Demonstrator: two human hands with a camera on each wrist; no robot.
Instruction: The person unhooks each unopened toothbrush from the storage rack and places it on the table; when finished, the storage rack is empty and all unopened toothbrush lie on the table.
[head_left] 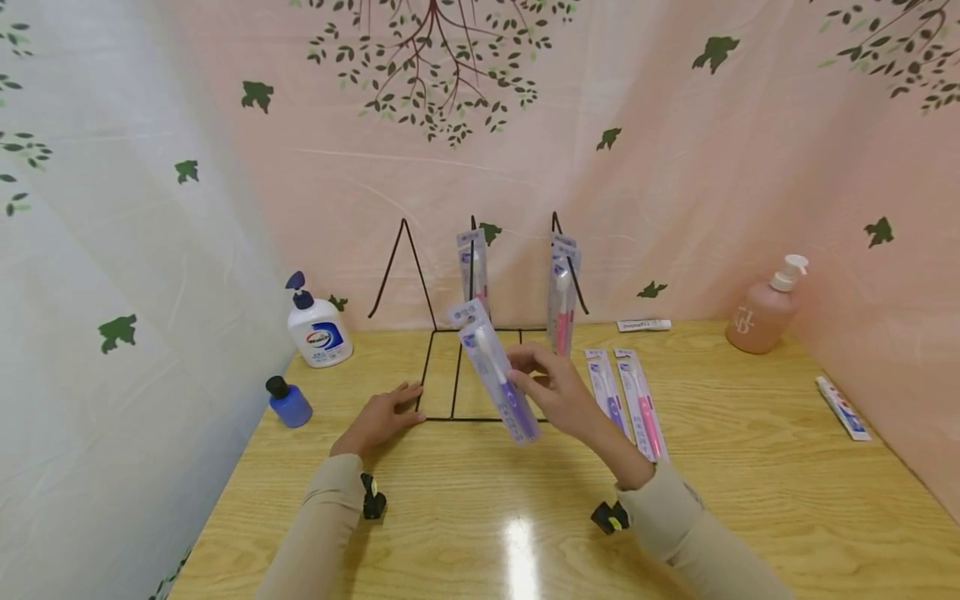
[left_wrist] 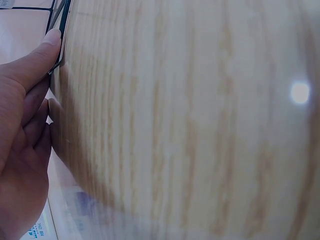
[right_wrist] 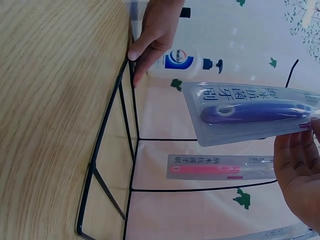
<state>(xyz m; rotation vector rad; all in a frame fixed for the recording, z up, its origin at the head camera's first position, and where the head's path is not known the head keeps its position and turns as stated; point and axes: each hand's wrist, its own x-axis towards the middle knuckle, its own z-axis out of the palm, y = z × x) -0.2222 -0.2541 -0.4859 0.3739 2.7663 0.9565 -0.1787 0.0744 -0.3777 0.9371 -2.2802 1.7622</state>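
Observation:
My right hand (head_left: 551, 385) pinches a packaged purple toothbrush (head_left: 497, 377) and holds it tilted above the black wire rack (head_left: 453, 375); the right wrist view shows the pack (right_wrist: 250, 112) clear of the table. My left hand (head_left: 382, 417) lies flat on the wooden table (head_left: 480, 500), fingertips (left_wrist: 50, 42) touching the rack's front left corner. Two packaged toothbrushes hang on the rack's upright hooks, one in the middle (head_left: 473, 268) and a pink one to the right (head_left: 562, 292). Two more packs, purple (head_left: 609, 393) and pink (head_left: 643, 402), lie on the table right of my right hand.
A white pump soap bottle (head_left: 318, 327) and a small blue bottle (head_left: 288, 402) stand at the left. A pink pump bottle (head_left: 763, 310) stands back right, a toothpaste tube (head_left: 843, 407) lies at the right edge, another tube (head_left: 643, 325) by the patterned wall.

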